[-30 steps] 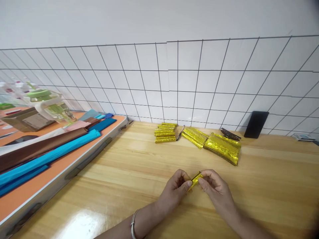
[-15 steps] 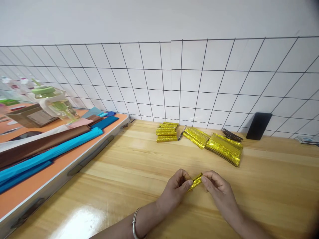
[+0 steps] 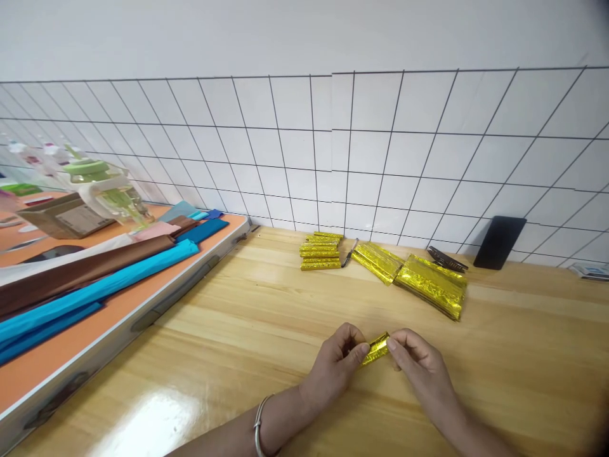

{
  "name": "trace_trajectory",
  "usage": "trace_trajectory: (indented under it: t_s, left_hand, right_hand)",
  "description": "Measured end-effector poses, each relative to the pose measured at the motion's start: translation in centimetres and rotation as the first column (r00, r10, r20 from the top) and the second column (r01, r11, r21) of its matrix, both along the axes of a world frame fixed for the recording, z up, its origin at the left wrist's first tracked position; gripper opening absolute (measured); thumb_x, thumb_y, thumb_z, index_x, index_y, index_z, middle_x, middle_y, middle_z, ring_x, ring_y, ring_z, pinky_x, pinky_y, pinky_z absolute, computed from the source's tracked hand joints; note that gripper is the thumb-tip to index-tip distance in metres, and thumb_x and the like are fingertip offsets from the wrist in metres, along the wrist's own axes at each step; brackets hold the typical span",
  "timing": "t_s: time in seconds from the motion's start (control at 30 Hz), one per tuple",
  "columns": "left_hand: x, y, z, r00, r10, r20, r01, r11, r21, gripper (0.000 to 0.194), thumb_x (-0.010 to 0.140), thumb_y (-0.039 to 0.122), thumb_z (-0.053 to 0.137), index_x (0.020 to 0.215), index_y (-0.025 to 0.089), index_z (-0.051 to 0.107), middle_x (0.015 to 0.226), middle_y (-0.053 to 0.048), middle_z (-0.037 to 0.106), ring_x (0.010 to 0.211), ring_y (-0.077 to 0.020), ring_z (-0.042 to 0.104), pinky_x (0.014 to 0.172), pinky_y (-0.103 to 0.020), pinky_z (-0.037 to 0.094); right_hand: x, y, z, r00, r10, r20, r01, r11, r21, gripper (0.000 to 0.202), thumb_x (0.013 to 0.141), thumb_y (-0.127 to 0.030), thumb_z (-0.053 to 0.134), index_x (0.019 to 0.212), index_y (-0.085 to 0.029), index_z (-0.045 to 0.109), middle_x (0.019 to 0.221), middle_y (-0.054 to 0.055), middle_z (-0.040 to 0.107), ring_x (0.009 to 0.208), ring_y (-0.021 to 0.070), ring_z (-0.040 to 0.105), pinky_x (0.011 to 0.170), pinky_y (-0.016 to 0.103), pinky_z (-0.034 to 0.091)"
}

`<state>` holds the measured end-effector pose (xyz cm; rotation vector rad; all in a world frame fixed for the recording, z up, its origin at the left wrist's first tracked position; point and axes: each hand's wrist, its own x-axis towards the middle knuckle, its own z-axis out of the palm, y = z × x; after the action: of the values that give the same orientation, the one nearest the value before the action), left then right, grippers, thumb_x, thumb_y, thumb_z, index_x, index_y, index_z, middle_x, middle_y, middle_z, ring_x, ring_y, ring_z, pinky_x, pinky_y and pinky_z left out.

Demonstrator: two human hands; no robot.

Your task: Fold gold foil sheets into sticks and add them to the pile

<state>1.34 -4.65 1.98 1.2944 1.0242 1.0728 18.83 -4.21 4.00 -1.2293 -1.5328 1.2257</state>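
A small folded strip of gold foil is held just above the wooden table, tilted up to the right. My left hand pinches its lower left end between thumb and fingers. At its upper right end, my right hand grips it the same way. Beyond my hands lie several narrow folded gold strips in a row. Right of them are a flat gold foil piece and a thicker stack of gold foil sheets, which touch each other.
A pen lies between the gold piles. Near the tiled wall are a black clip and a leaning black phone-like slab. On the left, an orange-topped surface bears blue and brown rolls, a cardboard box and a green-lidded bottle.
The view has shifted slightly. The gold strip between my hands looks a little wider and more opened along its fold; both hands keep their hold.
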Motion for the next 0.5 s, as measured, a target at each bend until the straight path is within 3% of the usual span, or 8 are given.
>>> trace_trajectory:
  t_s: [0.5]
  left_hand:
    - [-0.1, 0.1, 0.0, 0.997, 0.045, -0.064, -0.045, 0.999, 0.000, 0.024, 0.086, 0.037, 0.050, 0.078, 0.015, 0.048, 0.066, 0.003, 0.040, 0.062, -0.0094, 0.036, 0.056, -0.022, 0.029]
  right_hand:
    - [0.6, 0.5, -1.3, 0.997, 0.057, 0.046, -0.063, 0.988, 0.142, 0.016, 0.087, -0.036, 0.051, 0.087, -0.022, 0.059, 0.074, -0.001, 0.049, 0.067, 0.0136, 0.045, 0.062, 0.024, 0.037]
